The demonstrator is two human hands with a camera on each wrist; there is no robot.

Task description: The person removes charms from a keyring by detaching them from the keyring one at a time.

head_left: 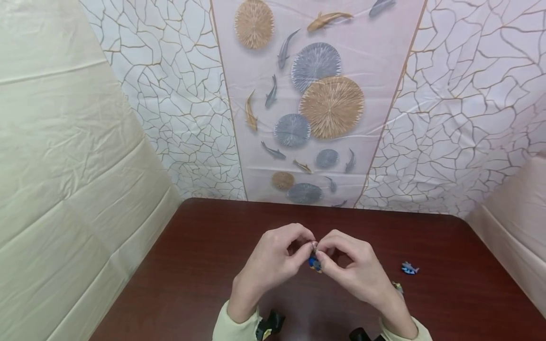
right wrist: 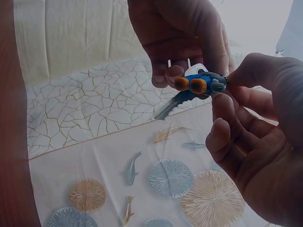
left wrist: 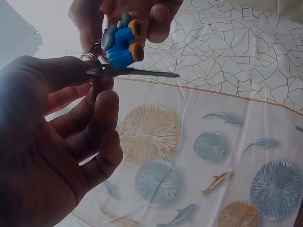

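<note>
My left hand [head_left: 275, 253] and right hand [head_left: 354, 263] meet over the table, fingertips close together on a small metal key ring [head_left: 314, 246]. From the ring hangs a blue figure charm [head_left: 315, 264] with orange feet and grey parts. A metal key [left wrist: 156, 73] shows in the left wrist view, its blade pointing away from the left fingers, which pinch the ring at the key's head. Right thumb and forefinger pinch the ring's other side, beside the grey end of the charm in the right wrist view. The fingertips partly hide the ring.
On the dark red-brown table [head_left: 192, 265], a small blue-grey shark-like figure [head_left: 409, 268] lies to the right. A small yellowish piece [head_left: 397, 287] sits nearer, partly behind the right wrist. Patterned cloth [head_left: 298, 156] hangs behind the table; pale fabric [head_left: 85, 189] stands at the left.
</note>
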